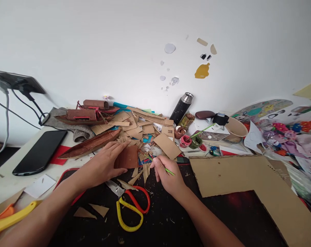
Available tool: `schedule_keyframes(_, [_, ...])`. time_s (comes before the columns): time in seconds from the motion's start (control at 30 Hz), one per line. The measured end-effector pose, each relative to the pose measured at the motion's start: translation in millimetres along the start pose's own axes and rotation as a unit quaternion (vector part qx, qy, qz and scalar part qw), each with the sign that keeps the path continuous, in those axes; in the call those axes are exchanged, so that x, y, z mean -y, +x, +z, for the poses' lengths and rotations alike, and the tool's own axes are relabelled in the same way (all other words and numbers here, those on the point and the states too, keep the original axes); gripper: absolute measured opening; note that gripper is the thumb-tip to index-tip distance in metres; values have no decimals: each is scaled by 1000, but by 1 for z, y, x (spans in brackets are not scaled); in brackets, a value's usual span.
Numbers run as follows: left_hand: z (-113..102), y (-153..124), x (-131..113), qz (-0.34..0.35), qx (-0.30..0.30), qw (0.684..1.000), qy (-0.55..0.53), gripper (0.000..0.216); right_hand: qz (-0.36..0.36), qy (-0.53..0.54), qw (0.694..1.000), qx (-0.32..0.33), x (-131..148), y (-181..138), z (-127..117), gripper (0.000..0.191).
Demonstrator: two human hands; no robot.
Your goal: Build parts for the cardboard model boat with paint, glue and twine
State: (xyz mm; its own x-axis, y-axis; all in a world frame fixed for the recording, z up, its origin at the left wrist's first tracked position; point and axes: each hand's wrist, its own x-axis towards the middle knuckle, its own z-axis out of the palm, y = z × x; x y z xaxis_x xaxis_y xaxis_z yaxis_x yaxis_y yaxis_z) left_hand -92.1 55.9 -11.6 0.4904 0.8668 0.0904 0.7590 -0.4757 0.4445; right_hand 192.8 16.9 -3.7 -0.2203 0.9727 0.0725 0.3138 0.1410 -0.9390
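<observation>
My left hand holds a small piece of cardboard painted brown, its thumb along the near edge and its fingers over the far side. In my right hand is a thin paintbrush with a green handle, pinched between thumb and fingers. The brush tip points left towards the painted piece; whether it touches cannot be made out. Below my hands lie scissors with one red and one yellow handle loop. A brown boat hull rests just beyond my left wrist.
Cardboard scraps pile up behind my hands. Two model boats stand at the back left, beside a black phone. Open paint jars and a black flask are behind my right hand. A large cardboard sheet covers the right.
</observation>
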Motion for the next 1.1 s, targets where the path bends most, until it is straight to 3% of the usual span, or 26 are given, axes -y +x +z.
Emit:
schedule_keyframes(0.3, [4,2,-12,12,-10,999,-28,89,8,-3,1000,-22,6,-26,-19,51])
schedule_keyframes(0.53, [8,7,-37,50,8,996,-73,89,54,84,993,-65,1,-57,-40,52])
schedule_keyframes(0.8, [20,2,-61,102,26,994,-39,92,66,150,977,-133,3,-73,-53,54])
schedule_keyframes(0.97, [31,-3,-57,102,12,995,-20,95,84,172,972,-138,-2,-87,-56,55])
schedule_keyframes(1.1, [32,-5,-59,105,3,994,-18,97,92,172,975,-106,-3,-93,-53,55])
